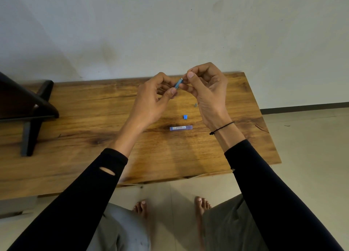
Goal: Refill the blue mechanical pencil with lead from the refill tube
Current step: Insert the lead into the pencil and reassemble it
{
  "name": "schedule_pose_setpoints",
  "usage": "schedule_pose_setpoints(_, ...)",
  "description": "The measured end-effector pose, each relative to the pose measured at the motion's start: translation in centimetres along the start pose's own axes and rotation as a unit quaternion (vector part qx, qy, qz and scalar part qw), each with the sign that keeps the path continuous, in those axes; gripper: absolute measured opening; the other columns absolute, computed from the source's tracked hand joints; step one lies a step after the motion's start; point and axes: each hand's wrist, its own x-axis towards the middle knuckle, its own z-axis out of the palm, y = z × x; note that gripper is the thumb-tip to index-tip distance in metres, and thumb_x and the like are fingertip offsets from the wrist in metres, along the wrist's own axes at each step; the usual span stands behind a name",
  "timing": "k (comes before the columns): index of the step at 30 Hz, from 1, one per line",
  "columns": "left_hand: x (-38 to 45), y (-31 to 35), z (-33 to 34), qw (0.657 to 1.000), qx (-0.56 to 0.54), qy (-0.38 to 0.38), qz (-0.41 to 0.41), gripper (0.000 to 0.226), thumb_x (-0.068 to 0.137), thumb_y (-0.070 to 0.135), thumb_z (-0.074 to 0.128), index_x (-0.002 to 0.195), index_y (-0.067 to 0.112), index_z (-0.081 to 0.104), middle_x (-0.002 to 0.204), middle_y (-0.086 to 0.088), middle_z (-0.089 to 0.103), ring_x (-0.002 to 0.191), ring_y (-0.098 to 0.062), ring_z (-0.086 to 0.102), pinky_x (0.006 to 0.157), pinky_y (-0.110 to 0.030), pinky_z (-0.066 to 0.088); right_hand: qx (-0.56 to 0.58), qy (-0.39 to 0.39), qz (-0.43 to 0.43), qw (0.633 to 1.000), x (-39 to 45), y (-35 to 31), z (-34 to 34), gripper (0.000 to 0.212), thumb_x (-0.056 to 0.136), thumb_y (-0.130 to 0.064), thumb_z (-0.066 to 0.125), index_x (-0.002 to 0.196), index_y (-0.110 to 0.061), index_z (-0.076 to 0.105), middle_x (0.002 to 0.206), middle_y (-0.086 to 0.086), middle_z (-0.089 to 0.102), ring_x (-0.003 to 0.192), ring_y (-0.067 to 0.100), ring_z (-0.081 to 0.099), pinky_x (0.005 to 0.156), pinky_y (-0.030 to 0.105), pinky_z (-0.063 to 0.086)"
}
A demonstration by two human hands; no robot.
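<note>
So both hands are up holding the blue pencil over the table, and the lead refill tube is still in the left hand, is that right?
Not quite. The head view shows both hands, left and right, holding the blue pencil over the table, but the lead refill tube lies on the table, in neither hand.

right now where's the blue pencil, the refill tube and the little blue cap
blue pencil (178, 84), head view, on the barrel between both hands
refill tube (181, 128), head view, mid-body, lying on the table
blue cap (185, 117), head view, its centre
</note>
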Motion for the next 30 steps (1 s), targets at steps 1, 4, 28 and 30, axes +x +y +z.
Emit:
schedule_pose_setpoints(1, 0.0, -0.1, 0.0, 1.000, 0.003, 0.000, 0.002, 0.011, 0.103, 0.013, 0.073, 0.111, 0.020, 0.070, 0.097, 0.000, 0.080, 0.087, -0.011, 0.080, 0.083, -0.025, 0.062, -0.001, -0.001, 0.000, 1.000, 0.0, 0.0, 0.0, 0.007, 0.101, 0.009, 0.064, 0.105, 0.004, 0.064, 0.095, 0.023, 0.065, 0.086, 0.034, 0.070, 0.082, 0.049, 0.064)
schedule_pose_setpoints(4, 0.0, -0.1, 0.0, 1.000, 0.006, 0.004, 0.006, 0.012, 0.102, 0.013, 0.073, 0.109, 0.022, 0.070, 0.095, 0.003, 0.080, 0.086, -0.009, 0.080, 0.081, -0.028, 0.062, 0.010, -0.001, 0.005, 1.000, -0.1, 0.1, 0.0, 0.007, 0.101, 0.010, 0.063, 0.107, 0.006, 0.063, 0.095, 0.025, 0.064, 0.088, 0.036, 0.069, 0.082, 0.048, 0.063)
schedule_pose_setpoints(28, -0.2, 0.5, -0.1, 0.999, 0.003, -0.002, -0.046, 0.007, 0.104, 0.016, 0.071, 0.111, 0.018, 0.069, 0.093, 0.013, 0.079, 0.088, 0.000, 0.079, 0.094, -0.048, 0.064, -0.538, -0.072, 0.030, 0.839, 1.9, 0.8, -5.9, 0.021, 0.098, 0.000, 0.066, 0.103, -0.018, 0.075, 0.103, 0.000, 0.076, 0.094, 0.020, 0.071, 0.084, 0.043, 0.062)
schedule_pose_setpoints(30, -0.2, 0.5, -0.1, 0.999, 0.006, -0.001, -0.046, 0.007, 0.105, 0.017, 0.071, 0.110, 0.021, 0.069, 0.093, 0.014, 0.079, 0.089, 0.000, 0.078, 0.093, -0.046, 0.065, -0.619, -0.106, 0.053, 0.777, 1.7, 1.1, -7.1, 0.022, 0.098, -0.002, 0.063, 0.106, -0.020, 0.074, 0.106, 0.003, 0.074, 0.099, 0.027, 0.070, 0.085, 0.046, 0.060)
